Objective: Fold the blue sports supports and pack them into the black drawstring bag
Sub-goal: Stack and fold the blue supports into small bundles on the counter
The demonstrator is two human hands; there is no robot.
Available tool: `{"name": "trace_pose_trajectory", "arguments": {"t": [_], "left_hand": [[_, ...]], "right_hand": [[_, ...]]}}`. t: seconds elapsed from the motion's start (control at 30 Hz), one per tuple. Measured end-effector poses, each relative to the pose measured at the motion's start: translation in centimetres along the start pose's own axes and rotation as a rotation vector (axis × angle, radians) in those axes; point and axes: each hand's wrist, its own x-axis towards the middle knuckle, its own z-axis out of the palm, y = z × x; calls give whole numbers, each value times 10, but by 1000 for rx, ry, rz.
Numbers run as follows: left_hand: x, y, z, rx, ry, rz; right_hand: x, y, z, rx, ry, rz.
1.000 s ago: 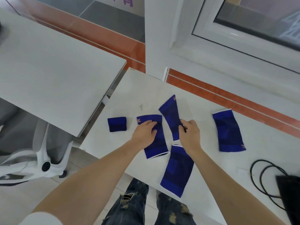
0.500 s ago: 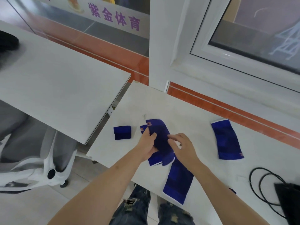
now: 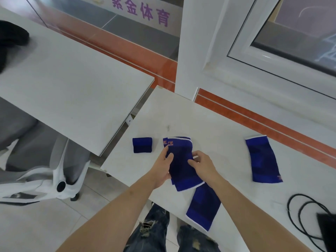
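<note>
Second support [image 3: 181,160] now stacked; both hands [image 3: 164,170] pressing

Black drawstring bag [image 3: 327,228] cut off at right edge; only a corner shows. Lower support [image 3: 177,184] of the stack mostly covered by upper support [image 3: 181,160]. Dark object [image 3: 11,39] at left edge, unidentifiable.

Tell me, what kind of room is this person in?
Probably a sports shop or office workroom. There are plain white tables, a rolling office chair, and purple sign lettering on the glass that mentions sports. Blue sports supports lie on the table.
</note>
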Motion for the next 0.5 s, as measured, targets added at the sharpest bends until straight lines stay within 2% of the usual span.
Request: {"name": "trace_pose_trajectory", "arguments": {"t": [0.13,0.5], "left_hand": [[5,-13,-9,90,13,-3],[27,-24,-18,234,216,45]], "right_hand": [[13,1,7,-83,63,-25],[37,7,26,-272,172,-82]]}}
